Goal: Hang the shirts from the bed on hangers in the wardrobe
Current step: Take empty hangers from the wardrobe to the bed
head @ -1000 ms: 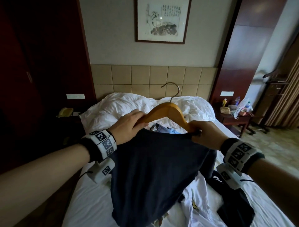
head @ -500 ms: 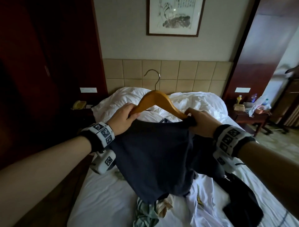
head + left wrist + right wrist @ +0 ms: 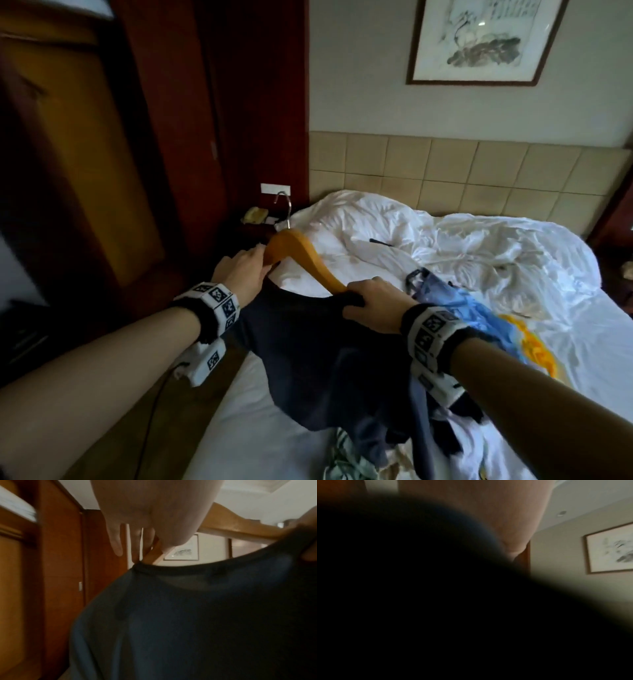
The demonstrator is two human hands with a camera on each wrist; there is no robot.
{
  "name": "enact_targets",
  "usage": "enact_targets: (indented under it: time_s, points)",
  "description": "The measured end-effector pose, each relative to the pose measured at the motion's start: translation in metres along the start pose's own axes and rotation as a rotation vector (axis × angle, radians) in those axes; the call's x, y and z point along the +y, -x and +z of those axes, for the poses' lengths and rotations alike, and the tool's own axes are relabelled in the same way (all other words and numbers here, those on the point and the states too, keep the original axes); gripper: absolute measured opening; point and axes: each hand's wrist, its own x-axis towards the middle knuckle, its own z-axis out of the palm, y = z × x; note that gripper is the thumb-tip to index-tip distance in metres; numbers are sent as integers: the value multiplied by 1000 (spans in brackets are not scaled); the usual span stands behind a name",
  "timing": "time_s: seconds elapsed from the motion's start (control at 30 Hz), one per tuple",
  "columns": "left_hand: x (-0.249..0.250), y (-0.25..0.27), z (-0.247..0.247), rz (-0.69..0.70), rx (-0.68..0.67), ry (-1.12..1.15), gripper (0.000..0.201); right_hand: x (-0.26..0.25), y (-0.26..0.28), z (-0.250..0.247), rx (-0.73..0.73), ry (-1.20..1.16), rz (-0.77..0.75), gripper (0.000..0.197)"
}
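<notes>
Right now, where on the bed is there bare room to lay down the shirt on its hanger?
Bare sheet lies along the near left edge of the bed, left of the dark shirt, and between the wooden hanger and the rumpled duvet. The near right is crowded: a blue garment and a clothes pile.

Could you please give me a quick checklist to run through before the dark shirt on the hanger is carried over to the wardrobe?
1. Left hand holds the wooden hanger: ok.
2. Right hand grips the dark shirt at the hanger's other end: ok.
3. Metal hook free of fabric: ok.
4. Shirt seated on both hanger shoulders: cannot tell.
5. Shirt's hem clear of the clothes left on the bed: not ok.
6. Wardrobe rail visible and free: cannot tell.
</notes>
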Motion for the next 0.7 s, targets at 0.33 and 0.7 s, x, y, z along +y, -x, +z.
enact_targets:
  time_s: [0.33, 0.7]
  points:
    - [-110, 125, -44, -570, -57, 753, 57, -204, -54, 67, -65, -87, -215, 25]
    - [-320, 340, -131, -913, 319, 928, 32, -531, -12, 149, -92, -168, -526, 35]
